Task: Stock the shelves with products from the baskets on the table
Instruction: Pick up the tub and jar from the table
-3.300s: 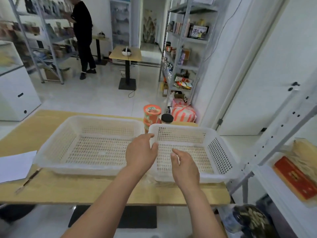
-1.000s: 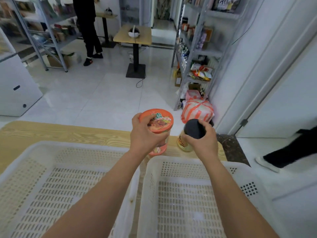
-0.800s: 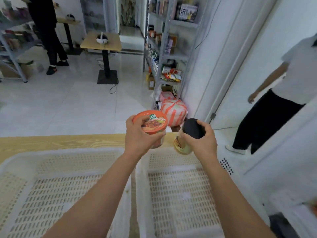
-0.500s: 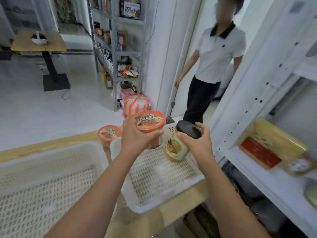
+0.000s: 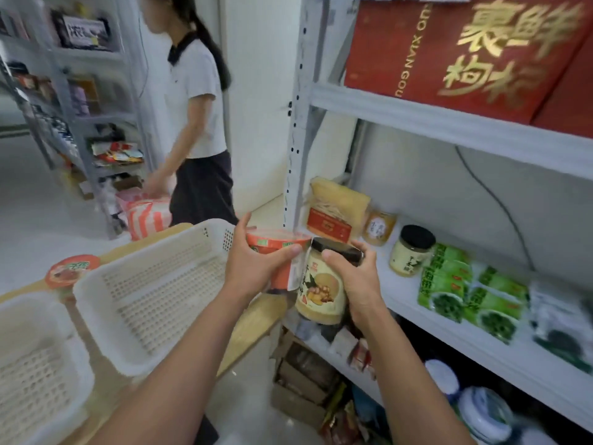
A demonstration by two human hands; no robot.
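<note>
Currently, the left hand [image 5: 253, 268] grips an orange-red paper noodle cup [image 5: 279, 252] and the right hand [image 5: 359, 284] grips a pale glass jar with black lid [image 5: 321, 290]. The two items touch, just short of the white metal shelf [image 5: 401, 287] right of the hands, and neither is placed yet. Left of the hands, the white perforated plastic basket [image 5: 154, 293] and the second white basket [image 5: 32, 364] appear empty. One more orange lidded cup [image 5: 72, 271] stands on the wooden desk [image 5: 250, 326]. Judgement: stocking is nearly complete.

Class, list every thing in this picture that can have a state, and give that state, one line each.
noodle cup, lid on, gripped by the left hand
jar, lid on, gripped by the right hand
near basket, empty
left basket, empty where visible
table cup, sealed, upright
shelf jar, lid on, upright
</note>
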